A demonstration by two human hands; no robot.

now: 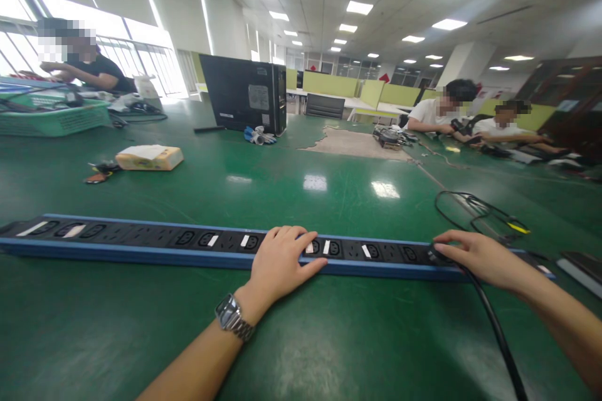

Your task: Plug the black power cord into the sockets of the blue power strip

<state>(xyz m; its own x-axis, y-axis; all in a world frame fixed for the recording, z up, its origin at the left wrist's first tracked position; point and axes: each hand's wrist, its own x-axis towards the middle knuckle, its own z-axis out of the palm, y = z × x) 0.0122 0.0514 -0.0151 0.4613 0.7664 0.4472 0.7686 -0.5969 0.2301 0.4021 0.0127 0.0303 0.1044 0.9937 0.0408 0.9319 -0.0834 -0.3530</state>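
A long power strip (277,252), blue along its sides with a black socket face and several white labels, lies across the green table. My left hand (282,260) is laid over its middle, fingers across the top to the far edge and thumb along the near side, gripping it. Near the strip's right end, my right hand (477,257) pinches a black plug (438,255) at a socket. How deep the plug sits is hidden by my fingers. From it a thick black cable (498,326) runs down toward the table's near edge.
Beyond the strip are a tissue pack (149,158), a black computer case (244,94), gloves (259,135) and a green basket (56,118). A coiled cable (480,210) and a dark flat object (583,270) lie at right. Several people sit around the table.
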